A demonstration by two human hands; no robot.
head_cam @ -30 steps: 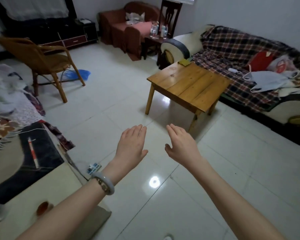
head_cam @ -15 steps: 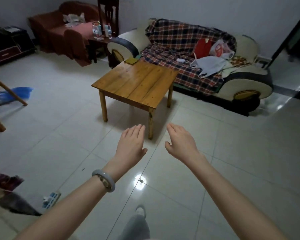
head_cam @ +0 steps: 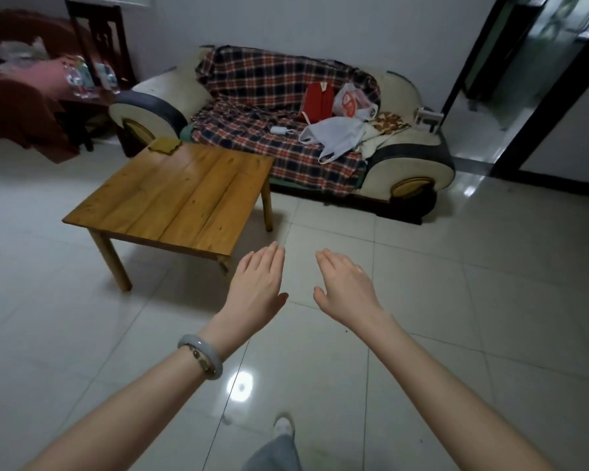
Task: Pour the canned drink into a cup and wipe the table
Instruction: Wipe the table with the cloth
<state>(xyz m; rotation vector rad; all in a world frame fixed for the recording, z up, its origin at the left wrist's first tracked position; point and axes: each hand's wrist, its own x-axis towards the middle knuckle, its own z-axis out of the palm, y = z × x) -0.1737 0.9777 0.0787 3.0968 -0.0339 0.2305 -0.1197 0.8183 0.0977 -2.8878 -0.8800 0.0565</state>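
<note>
While left hand (head_cam: pixel 257 283) and right hand (head_cam: pixel 346 283) are hovering flat and empty mid-frame, the table (head_cam: pixel 170 198) is lying up-left, nearer the left hand, cloth (head_cam: pixel 165 145) on its far corner.

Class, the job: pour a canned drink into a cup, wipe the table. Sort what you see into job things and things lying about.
Job: wooden table, yellow cloth on its far corner, left hand, right hand. No can or cup shows.
Lying about: sofa, plaid blanket, red bag, white plastic bag.
</note>
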